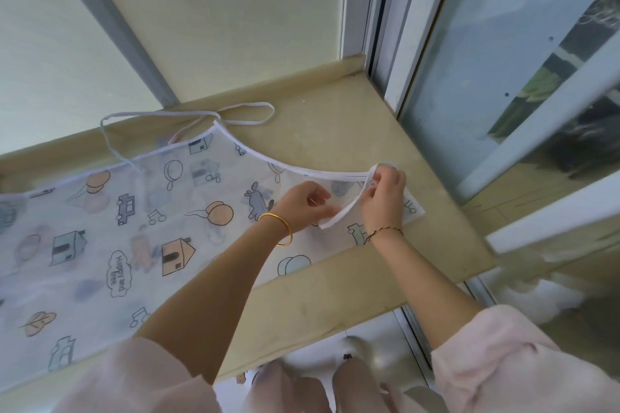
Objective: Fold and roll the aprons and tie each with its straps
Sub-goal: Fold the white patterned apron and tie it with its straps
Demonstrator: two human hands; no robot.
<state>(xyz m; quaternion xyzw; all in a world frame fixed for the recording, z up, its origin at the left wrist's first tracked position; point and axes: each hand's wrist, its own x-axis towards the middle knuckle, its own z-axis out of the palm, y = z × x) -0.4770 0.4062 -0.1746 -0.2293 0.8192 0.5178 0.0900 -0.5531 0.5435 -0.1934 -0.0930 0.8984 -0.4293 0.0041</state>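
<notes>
Printed apron point(100, 228) flat on beige windowsill point(335, 117) beside sliding window point(469, 94)

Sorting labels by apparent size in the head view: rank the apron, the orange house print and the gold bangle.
1. apron, far the largest.
2-3. orange house print and gold bangle look alike; the bangle is raised nearer the camera, so unranked.

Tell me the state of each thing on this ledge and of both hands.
apron: spread flat on the ledge, not rolled.
near strap: lifted off the apron, held by both hands.
far straps: lying loose on the ledge.
left hand: pinches the near strap's lower end.
right hand: pinches the near strap's upper part.
</notes>
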